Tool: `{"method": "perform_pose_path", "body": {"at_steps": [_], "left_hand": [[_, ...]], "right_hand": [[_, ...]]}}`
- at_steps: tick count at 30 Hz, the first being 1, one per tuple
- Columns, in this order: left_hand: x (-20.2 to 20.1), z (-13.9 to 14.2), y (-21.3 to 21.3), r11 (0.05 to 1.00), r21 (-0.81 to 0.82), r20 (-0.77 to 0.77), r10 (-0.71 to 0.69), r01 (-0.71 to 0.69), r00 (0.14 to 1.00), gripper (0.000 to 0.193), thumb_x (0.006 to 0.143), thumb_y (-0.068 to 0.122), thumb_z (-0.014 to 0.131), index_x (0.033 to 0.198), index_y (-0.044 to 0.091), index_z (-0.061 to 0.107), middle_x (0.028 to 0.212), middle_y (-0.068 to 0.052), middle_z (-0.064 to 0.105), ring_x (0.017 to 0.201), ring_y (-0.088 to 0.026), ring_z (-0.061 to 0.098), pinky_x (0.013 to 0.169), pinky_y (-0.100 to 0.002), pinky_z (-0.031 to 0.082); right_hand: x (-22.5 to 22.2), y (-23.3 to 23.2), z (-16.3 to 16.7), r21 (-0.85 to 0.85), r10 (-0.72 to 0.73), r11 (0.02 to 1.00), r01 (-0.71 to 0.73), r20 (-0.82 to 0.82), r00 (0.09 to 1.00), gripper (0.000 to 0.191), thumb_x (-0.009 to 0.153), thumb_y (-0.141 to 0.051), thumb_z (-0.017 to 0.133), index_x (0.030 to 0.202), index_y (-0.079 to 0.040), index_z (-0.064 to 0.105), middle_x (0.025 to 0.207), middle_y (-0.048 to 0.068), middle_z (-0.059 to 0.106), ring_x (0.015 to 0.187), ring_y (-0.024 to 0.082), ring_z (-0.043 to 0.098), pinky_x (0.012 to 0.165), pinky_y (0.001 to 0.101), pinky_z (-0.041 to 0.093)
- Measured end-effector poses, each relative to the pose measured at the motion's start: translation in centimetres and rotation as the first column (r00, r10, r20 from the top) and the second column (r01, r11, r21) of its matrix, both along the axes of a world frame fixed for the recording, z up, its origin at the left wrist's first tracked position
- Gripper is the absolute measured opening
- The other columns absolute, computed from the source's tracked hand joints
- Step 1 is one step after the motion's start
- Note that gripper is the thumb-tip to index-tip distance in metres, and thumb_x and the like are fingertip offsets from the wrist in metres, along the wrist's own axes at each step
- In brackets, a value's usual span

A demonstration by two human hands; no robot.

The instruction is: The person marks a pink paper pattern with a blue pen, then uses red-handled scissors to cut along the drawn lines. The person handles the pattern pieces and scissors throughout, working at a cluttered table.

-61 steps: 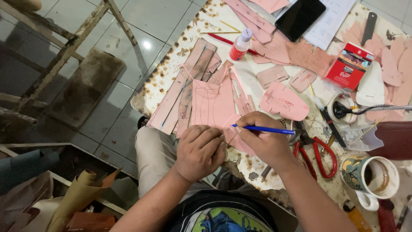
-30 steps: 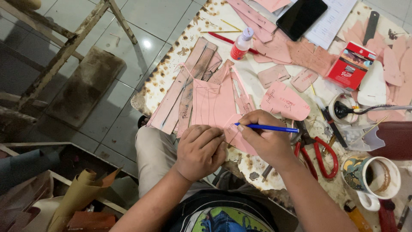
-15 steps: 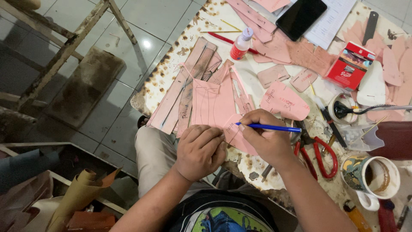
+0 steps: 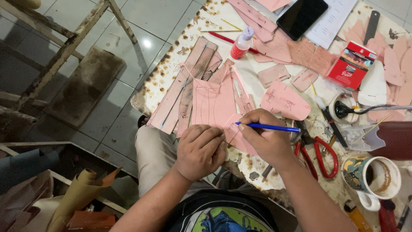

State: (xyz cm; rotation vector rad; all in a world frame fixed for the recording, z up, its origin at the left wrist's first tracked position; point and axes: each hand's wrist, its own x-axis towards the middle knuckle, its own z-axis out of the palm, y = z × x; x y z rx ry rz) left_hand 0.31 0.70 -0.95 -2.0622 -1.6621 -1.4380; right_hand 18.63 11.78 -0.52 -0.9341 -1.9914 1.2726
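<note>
Flat pink pattern pieces (image 4: 213, 103) — thin card or leather-like sheet, some long strips, some rounded tabs, many with pencilled lines — lie fanned across a worn, rust-spotted white surface (image 4: 169, 64). The left hand (image 4: 201, 150) is curled into a loose fist, knuckles up, pressing down on the near edge of the large pink piece at the surface's front edge. The right hand (image 4: 266, 137) is closed in a writing grip around a slim blue pen (image 4: 268, 127), whose shaft lies nearly level and whose tip touches a small pink piece (image 4: 234, 133) just beside the left hand's fingers. To the right of that hand lie red-handled scissors (image 4: 319, 157), partly tucked under the wrist, and past them a glazed ceramic mug (image 4: 377, 178) with a brown ring inside. Farther back stand a small white bottle with a red label (image 4: 241, 43), a red cardboard box (image 4: 352, 65) and a black smartphone (image 4: 301, 16) resting on a printed paper sheet (image 4: 332, 21). Below the surface, on the grey tiled floor (image 4: 141, 25), rolls of tan sheet material (image 4: 81, 193) lean together.
</note>
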Motion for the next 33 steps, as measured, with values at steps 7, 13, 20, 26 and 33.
{"method": "perform_pose_path", "body": {"at_steps": [7, 13, 20, 26, 33], "left_hand": [[0.0, 0.1, -0.1, 1.0, 0.002, 0.003, 0.001, -0.001, 1.0, 0.012, 0.081, 0.007, 0.076, 0.092, 0.003, 0.072, 0.103, -0.008, 0.071, 0.097, -0.024, 0.068, 0.087, -0.038, 0.053], [0.0, 0.0, 0.0, 1.0, 0.002, 0.01, 0.0, 0.0, 1.0, 0.013, 0.081, 0.007, 0.076, 0.093, 0.004, 0.072, 0.103, -0.007, 0.071, 0.097, -0.024, 0.069, 0.088, -0.038, 0.053], [0.0, -0.1, 0.0, 1.0, 0.005, 0.005, 0.002, -0.002, 1.0, 0.014, 0.081, 0.008, 0.077, 0.093, 0.004, 0.072, 0.103, -0.007, 0.071, 0.097, -0.024, 0.069, 0.088, -0.038, 0.053], [0.0, -0.1, 0.0, 1.0, 0.007, -0.002, 0.001, -0.001, 1.0, 0.013, 0.081, 0.008, 0.077, 0.092, 0.005, 0.071, 0.103, -0.007, 0.071, 0.096, -0.024, 0.068, 0.087, -0.038, 0.053], [-0.1, 0.1, -0.2, 1.0, 0.022, -0.004, -0.006, 0.006, 1.0, 0.013, 0.083, 0.008, 0.077, 0.095, 0.004, 0.073, 0.104, -0.006, 0.071, 0.096, -0.023, 0.068, 0.088, -0.036, 0.052]], "right_hand": [[0.0, -0.1, 0.1, 0.008, -0.001, 1.0, 0.001, -0.024, 1.0, 0.01, 0.091, -0.001, 0.072, 0.097, -0.003, 0.064, 0.096, 0.003, 0.066, 0.085, 0.007, 0.061, 0.075, 0.0239, 0.052], [-0.1, -0.1, 0.2, 0.001, -0.01, 1.0, 0.01, -0.004, 1.0, 0.011, 0.091, -0.001, 0.072, 0.098, -0.003, 0.064, 0.094, 0.002, 0.066, 0.084, 0.007, 0.06, 0.075, 0.0235, 0.052], [-0.1, -0.2, 0.4, 0.014, -0.017, 1.0, 0.017, 0.021, 1.0, 0.011, 0.09, 0.0, 0.071, 0.096, -0.003, 0.063, 0.094, 0.002, 0.066, 0.082, 0.007, 0.06, 0.073, 0.024, 0.051], [0.0, 0.0, 0.2, 0.059, -0.002, 0.998, 0.004, -0.031, 1.0, 0.012, 0.09, 0.0, 0.072, 0.099, -0.003, 0.065, 0.098, 0.004, 0.069, 0.083, 0.009, 0.063, 0.074, 0.025, 0.053], [0.5, -1.0, 2.0, 0.372, -0.127, 0.921, 0.116, 0.006, 0.992, 0.017, 0.099, -0.01, 0.073, 0.115, -0.005, 0.069, 0.1, 0.008, 0.071, 0.079, 0.015, 0.066, 0.07, 0.0287, 0.055]]}}
